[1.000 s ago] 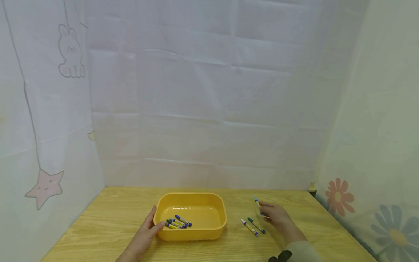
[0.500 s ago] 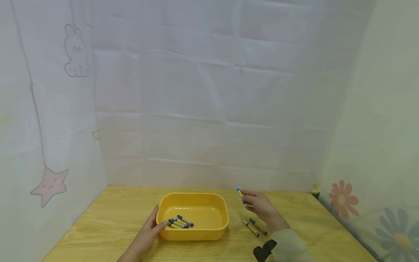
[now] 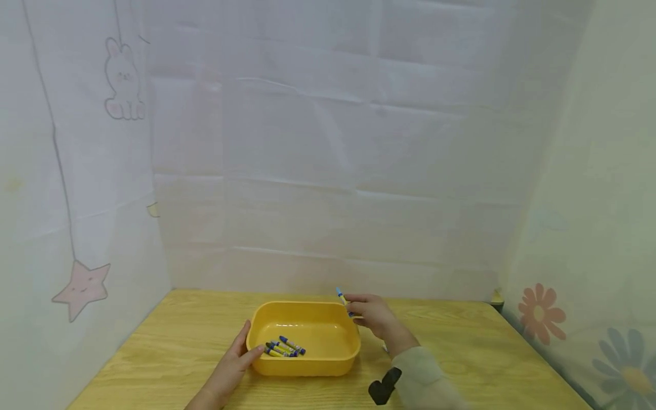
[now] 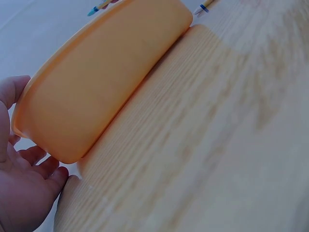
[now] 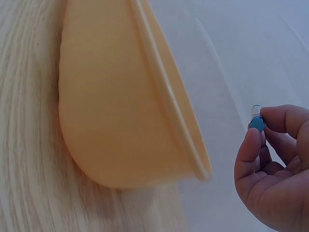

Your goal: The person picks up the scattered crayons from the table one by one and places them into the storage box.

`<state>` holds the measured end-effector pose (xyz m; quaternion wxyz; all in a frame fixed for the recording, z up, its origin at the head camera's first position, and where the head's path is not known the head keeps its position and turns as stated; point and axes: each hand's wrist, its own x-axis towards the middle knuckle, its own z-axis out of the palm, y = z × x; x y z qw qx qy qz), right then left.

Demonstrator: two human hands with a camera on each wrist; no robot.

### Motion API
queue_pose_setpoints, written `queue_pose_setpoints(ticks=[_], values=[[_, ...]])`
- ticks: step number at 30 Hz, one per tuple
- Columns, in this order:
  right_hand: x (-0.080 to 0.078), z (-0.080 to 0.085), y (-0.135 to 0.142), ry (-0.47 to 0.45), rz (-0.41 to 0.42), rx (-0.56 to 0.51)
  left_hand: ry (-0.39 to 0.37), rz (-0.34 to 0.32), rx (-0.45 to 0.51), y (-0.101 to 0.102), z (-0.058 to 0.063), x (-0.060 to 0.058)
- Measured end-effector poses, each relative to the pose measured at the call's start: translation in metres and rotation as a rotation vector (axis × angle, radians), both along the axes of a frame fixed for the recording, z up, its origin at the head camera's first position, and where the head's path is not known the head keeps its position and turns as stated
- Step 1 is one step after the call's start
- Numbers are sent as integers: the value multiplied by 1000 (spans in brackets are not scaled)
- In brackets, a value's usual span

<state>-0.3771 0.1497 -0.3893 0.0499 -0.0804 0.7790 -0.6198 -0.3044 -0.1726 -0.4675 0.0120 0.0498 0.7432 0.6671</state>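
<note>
A yellow plastic tub (image 3: 302, 368) stands on the wooden table. My left hand (image 3: 229, 364) holds its left end, thumb over the rim and fingers against the outside wall, as the left wrist view also shows. Several crayons (image 3: 285, 348) lie together inside, near the tub's front left corner. Above the tub's right rim, my right hand (image 3: 378, 318) pinches a light-blue-tipped crayon (image 3: 341, 297) with a yellow wrapper. In the right wrist view this crayon (image 5: 257, 123) is seen end-on between thumb and fingertips, apart from the tub wall (image 5: 111, 96).
On the table right of the tub lies a white-tipped crayon (image 4: 204, 7), mostly hidden by my right arm in the head view. A pale sheet (image 3: 328, 171) hangs behind the table, with printed sheets on both sides.
My right hand has carried the light-blue-tipped crayon leftward and slightly up, from the table's right side to the tub's right rim. My left hand keeps its hold on the tub.
</note>
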Motion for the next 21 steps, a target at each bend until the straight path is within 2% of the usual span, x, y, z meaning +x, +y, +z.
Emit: queue_pose_setpoints(ticks=[6,13,21], values=[[-3,-5,-26,-11,53,7,-2,1,-4,0,-1,-1],[1,-12,-55,-13,166,71,13,-18,40,1,-1,0],[4,-24,-80,-14,175,153,19,-13,29,2,1,1]])
